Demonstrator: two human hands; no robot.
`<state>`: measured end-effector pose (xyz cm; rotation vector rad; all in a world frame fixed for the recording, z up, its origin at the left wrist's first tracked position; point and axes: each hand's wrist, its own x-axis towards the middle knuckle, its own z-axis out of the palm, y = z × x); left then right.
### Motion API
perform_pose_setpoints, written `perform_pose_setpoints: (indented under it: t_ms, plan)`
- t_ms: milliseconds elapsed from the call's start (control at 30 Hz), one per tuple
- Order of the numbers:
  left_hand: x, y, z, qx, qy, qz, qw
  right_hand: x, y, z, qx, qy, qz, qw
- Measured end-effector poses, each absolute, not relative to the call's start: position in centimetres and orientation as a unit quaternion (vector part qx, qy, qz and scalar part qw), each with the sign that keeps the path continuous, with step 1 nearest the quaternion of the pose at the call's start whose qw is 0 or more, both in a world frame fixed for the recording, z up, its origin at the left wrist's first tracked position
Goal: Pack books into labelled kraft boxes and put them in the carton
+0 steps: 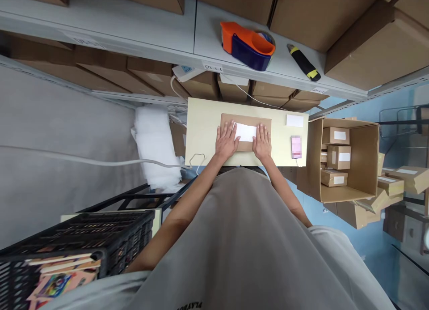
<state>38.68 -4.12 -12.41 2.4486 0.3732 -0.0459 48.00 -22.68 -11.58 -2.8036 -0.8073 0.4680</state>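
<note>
A brown cardboard box (246,118) lies flat on the cream tabletop (203,131) in front of me. On its top is a white label (246,133). My left hand (227,140) rests flat with fingers stretched out on the box's left part, its thumb near the label's left end. Likewise flat and open, my right hand (262,141) presses on the label's right end and the box beside it. Both palms hide parts of the box. Neither hand is closed around anything.
On the shelf above lie an orange and blue tape dispenser (250,46) and a black-yellow utility knife (303,62). A phone (296,147) and white paper (295,120) lie at the table's right. A large carton (363,162) holds labelled boxes. A black crate (127,238) stands lower left.
</note>
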Motion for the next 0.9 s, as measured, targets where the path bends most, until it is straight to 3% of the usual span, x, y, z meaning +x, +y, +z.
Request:
perform_pose_setpoints:
  t_ms: [100,300,900]
  plan:
    - [39.1,-5.0,-12.1,0.935,0.161,-0.013,0.315,47.7,-22.5,-11.6,-0.948,-0.264,0.151,0.094]
    - [38.5,-7.1,-12.2,0.941,0.042,-0.049,0.333,46.6,-21.4,-11.1,-0.933,-0.307,0.163,0.097]
    - [35.8,-4.7,-12.7,0.937,0.049,-0.049,0.341,45.2,-21.4,-11.0,-0.952,-0.247,0.164,0.080]
